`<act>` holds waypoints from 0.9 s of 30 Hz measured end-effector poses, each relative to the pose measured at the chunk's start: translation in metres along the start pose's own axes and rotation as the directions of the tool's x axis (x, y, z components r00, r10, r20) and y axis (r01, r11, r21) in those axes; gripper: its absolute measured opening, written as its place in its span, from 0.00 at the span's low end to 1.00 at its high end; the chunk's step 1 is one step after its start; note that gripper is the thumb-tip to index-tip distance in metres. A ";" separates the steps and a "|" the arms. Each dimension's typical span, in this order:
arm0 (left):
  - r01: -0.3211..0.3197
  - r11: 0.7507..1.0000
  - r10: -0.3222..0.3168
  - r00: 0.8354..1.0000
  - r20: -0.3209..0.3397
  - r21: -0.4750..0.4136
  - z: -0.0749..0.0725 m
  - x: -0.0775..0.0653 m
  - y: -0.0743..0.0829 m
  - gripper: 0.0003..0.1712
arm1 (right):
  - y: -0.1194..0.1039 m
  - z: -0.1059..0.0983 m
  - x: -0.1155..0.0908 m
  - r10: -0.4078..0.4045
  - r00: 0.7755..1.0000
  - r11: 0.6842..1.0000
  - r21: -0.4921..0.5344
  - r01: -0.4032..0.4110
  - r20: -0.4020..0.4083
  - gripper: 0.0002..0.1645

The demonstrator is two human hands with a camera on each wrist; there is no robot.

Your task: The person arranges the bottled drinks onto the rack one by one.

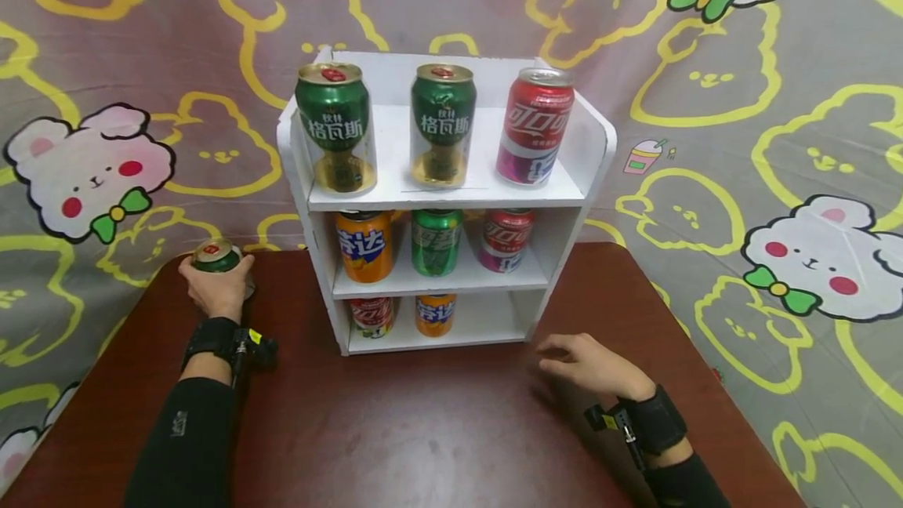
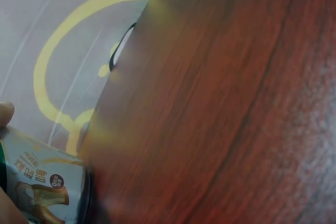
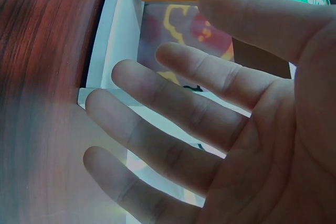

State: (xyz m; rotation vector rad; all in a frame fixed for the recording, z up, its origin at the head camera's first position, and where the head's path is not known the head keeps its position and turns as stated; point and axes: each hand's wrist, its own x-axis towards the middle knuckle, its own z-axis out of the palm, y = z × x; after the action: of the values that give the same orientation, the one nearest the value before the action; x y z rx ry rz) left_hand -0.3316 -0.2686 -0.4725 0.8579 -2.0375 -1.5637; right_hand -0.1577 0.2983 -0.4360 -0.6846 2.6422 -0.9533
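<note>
At the far left corner of the table, my left hand (image 1: pixel 219 292) grips a green and gold drink can (image 1: pixel 215 260) from behind, fingers and thumb around its sides. In the left wrist view the lower part of this can (image 2: pixel 44 184) is pale with a bottle picture, its base at the tabletop. My right hand (image 1: pixel 596 367) holds nothing and hovers by the lower right corner of the white shelf (image 1: pixel 487 324). The right wrist view shows that hand's fingers (image 3: pixel 178 108) spread and extended in front of the shelf.
On the top tier stand two green kvass cans (image 1: pixel 443 128) and a red cola can (image 1: pixel 536 128). Orange (image 1: pixel 365 249), green (image 1: pixel 436 245) and red cans (image 1: pixel 505 241) fill the middle tier. A red can (image 1: pixel 371 316) and an orange can (image 1: pixel 434 314) occupy the bottom. Patterned cloth (image 1: pixel 705 257) hangs behind.
</note>
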 end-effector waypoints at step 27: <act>-0.106 0.986 0.087 0.986 0.142 0.132 -0.025 -0.017 -0.008 0.56 | -0.004 -0.003 -0.004 -0.025 0.999 1.000 -0.015 0.025 -0.022 0.19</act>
State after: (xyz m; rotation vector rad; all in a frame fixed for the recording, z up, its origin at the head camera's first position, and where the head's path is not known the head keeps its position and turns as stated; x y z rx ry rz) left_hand -0.3014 -0.2756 -0.4725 0.7056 -2.2716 -1.4780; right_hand -0.1538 0.2996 -0.4305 -0.7162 2.6686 -0.9538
